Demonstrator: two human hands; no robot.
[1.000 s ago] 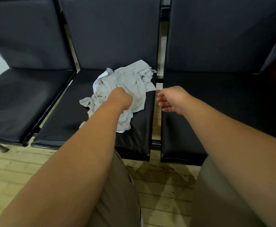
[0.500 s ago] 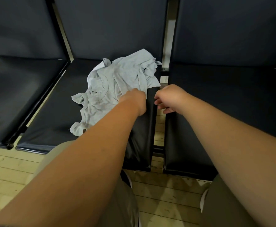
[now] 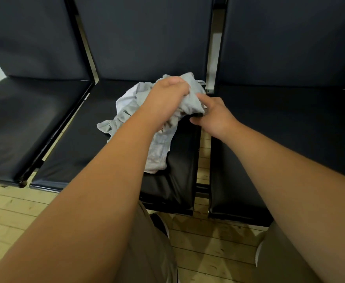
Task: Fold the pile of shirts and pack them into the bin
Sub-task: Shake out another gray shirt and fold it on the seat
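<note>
A crumpled light grey shirt [image 3: 159,148] lies on the middle black seat [image 3: 81,144], bunched toward the seat's right edge. My left hand [image 3: 167,97] grips the upper part of the shirt and has it lifted a little off the cushion. My right hand [image 3: 214,115] sits at the shirt's right edge with the forefinger stretched over the cloth and the thumb under it. No bin is in view.
Three black padded seats stand in a row with tall backrests; the left seat [image 3: 24,119] and the right seat [image 3: 290,129] carry nothing. A narrow gap [image 3: 204,152] separates the middle and right seats. Pale wooden floor [image 3: 208,242] lies below, with my knees at the bottom.
My left hand has moved up and back, gathering the shirt and raising its top. My right hand has closed in from the seat gap onto the shirt's right edge.
</note>
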